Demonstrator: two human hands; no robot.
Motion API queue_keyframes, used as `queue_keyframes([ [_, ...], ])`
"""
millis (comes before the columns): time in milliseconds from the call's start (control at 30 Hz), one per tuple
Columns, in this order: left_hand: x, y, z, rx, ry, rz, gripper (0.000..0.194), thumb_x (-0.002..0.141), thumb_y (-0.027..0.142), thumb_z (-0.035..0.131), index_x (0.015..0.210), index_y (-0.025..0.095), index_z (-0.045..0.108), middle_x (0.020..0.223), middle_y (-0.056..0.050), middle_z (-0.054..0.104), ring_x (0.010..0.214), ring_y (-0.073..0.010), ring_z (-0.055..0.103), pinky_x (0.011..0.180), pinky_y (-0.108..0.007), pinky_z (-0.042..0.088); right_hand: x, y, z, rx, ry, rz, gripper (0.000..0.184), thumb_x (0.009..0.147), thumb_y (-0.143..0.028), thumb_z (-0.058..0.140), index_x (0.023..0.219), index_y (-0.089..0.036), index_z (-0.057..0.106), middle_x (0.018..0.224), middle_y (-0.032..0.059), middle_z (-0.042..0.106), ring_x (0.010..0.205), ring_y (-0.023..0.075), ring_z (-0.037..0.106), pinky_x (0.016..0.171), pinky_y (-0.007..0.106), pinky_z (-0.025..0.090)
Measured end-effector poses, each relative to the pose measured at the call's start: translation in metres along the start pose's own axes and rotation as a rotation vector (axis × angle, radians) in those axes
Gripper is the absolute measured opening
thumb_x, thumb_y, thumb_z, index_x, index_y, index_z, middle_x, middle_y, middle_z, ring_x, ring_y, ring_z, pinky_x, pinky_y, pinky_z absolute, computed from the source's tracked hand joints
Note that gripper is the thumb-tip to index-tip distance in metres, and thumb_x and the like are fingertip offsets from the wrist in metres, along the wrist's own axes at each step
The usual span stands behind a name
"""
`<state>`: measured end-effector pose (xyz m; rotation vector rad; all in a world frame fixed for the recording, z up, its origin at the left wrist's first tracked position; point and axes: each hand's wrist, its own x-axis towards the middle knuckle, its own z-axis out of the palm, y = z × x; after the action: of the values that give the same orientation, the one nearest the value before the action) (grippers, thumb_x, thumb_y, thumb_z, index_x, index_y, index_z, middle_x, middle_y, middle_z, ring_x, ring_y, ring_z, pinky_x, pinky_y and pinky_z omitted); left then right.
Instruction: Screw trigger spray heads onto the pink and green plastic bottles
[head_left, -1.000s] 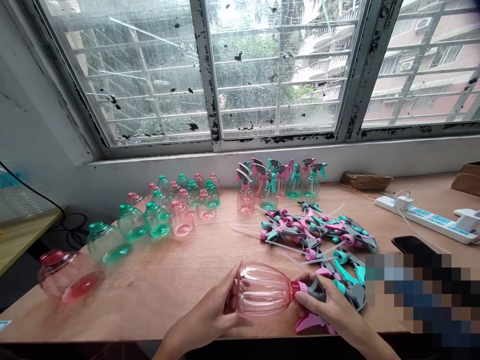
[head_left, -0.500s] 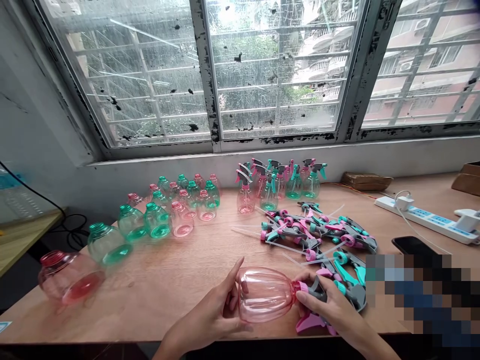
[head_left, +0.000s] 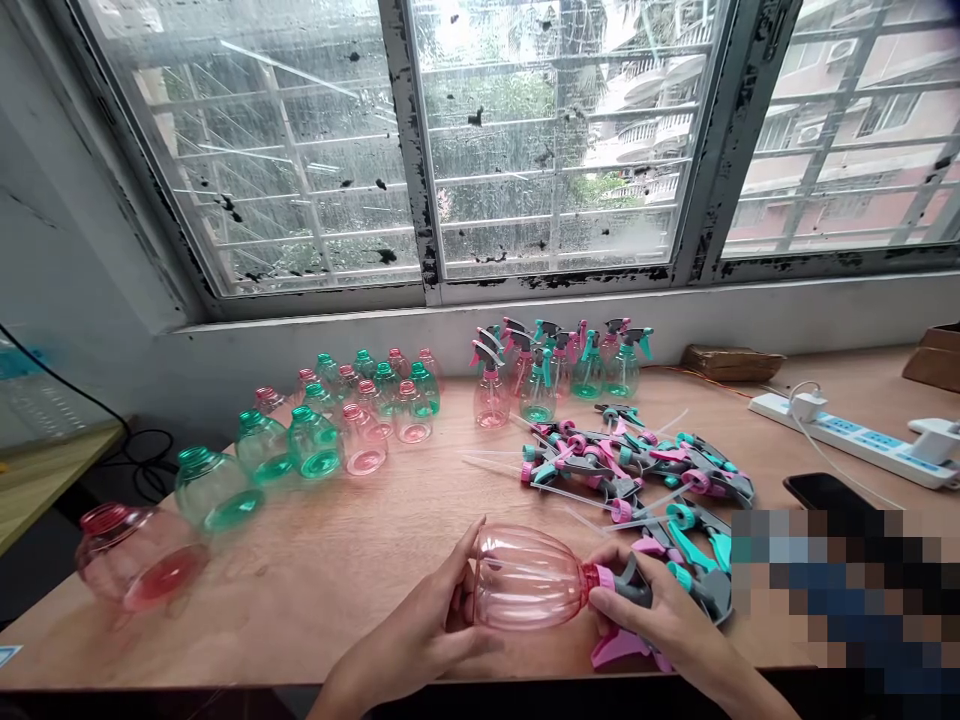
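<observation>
At the lower centre of the frame, the left hand comes first, reaching up from the bottom edge; its fingers curl around the broad base of a pink bottle, clamped on it from the left. The bottle lies on its side between the two hands, above the near edge of the table, its long axis running almost level across the frame: base left, neck right. Next, at the narrow end, a pink collar meets the neck, in line with that axis; how far it is seated cannot be told. The right hand is the nearer one here, its thumb and fingers closed on the collar and the grey spray head behind it. Farther up and right lies a pile of spray heads.
</observation>
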<state>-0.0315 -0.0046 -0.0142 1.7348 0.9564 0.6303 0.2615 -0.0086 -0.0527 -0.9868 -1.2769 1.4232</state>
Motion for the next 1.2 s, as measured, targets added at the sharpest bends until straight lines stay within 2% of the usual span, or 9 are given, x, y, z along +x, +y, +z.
queue_keyframes([
  [100,0.0004,0.0031,-0.0002,-0.03,-0.012,-0.008,0.104,0.082,0.028,0.077,0.159,0.026,0.008,0.121,-0.007,0.057,0.125,-0.0298,0.046,0.108,-0.041,0.038,0.0006,0.0007,0.0005,-0.001,0.008,0.0,0.037,0.076,-0.046,0.082,0.091,-0.02,0.061,0.062,-0.0036,0.07,0.054,0.0153,0.065,0.054,0.026,0.057],
  [333,0.0005,0.006,-0.0008,0.0,-0.023,-0.046,0.094,0.084,0.027,0.075,0.158,0.028,0.017,0.128,-0.008,0.056,0.122,-0.0295,0.047,0.103,-0.039,0.041,-0.0015,-0.0057,0.0034,-0.007,0.007,0.017,0.036,0.078,-0.048,0.08,0.092,-0.02,0.062,0.061,-0.0019,0.07,0.055,0.017,0.065,0.056,0.029,0.057],
  [567,-0.0004,0.0005,-0.0001,0.056,0.013,0.011,0.087,0.094,0.027,0.062,0.159,0.028,0.006,0.118,-0.006,0.057,0.124,-0.0271,0.047,0.108,-0.04,0.037,-0.0015,-0.006,0.0028,0.004,0.007,0.017,0.037,0.078,-0.048,0.081,0.092,-0.019,0.063,0.063,-0.0016,0.07,0.057,0.0171,0.065,0.056,0.029,0.057],
  [733,0.0014,0.0063,-0.0015,-0.035,-0.036,-0.046,0.111,0.079,0.025,0.079,0.16,0.025,0.003,0.138,-0.011,0.052,0.134,-0.0315,0.039,0.112,-0.041,0.035,0.0,-0.003,0.0017,-0.001,0.005,0.009,0.037,0.077,-0.048,0.081,0.091,-0.019,0.063,0.063,-0.0025,0.07,0.055,0.0161,0.065,0.054,0.027,0.055],
  [900,0.0002,0.0083,-0.003,-0.013,-0.057,-0.033,0.101,0.083,0.028,0.077,0.159,0.027,0.011,0.155,-0.011,0.039,0.139,-0.0308,0.037,0.117,-0.04,0.031,-0.0006,-0.0047,0.0027,-0.018,0.012,0.003,0.037,0.078,-0.049,0.08,0.09,-0.019,0.063,0.062,-0.0019,0.07,0.056,0.0167,0.066,0.057,0.027,0.055],
  [1000,-0.0006,0.0049,-0.0017,0.003,-0.032,-0.015,0.101,0.083,0.025,0.076,0.159,0.028,0.009,0.146,-0.01,0.047,0.134,-0.0299,0.042,0.114,-0.041,0.034,-0.0016,-0.0062,0.0032,-0.009,0.011,0.021,0.037,0.079,-0.049,0.079,0.091,-0.019,0.063,0.062,-0.0012,0.071,0.056,0.0172,0.066,0.056,0.028,0.055],
  [1100,-0.0008,0.0018,0.0007,0.026,0.003,0.015,0.097,0.089,0.026,0.069,0.16,0.028,0.002,0.122,-0.007,0.058,0.128,-0.0289,0.047,0.11,-0.042,0.038,-0.0021,-0.0063,0.0035,-0.008,0.014,0.026,0.038,0.078,-0.05,0.08,0.093,-0.02,0.062,0.063,-0.0011,0.071,0.056,0.0176,0.066,0.056,0.029,0.056],
  [1200,-0.0009,0.0017,0.0017,0.051,0.014,0.014,0.1,0.088,0.027,0.07,0.16,0.029,0.001,0.114,-0.005,0.06,0.127,-0.0294,0.046,0.109,-0.042,0.038,-0.0021,-0.006,0.0038,-0.012,0.024,0.027,0.04,0.076,-0.052,0.08,0.092,-0.02,0.062,0.062,-0.0014,0.071,0.055,0.0186,0.066,0.056,0.03,0.056],
])
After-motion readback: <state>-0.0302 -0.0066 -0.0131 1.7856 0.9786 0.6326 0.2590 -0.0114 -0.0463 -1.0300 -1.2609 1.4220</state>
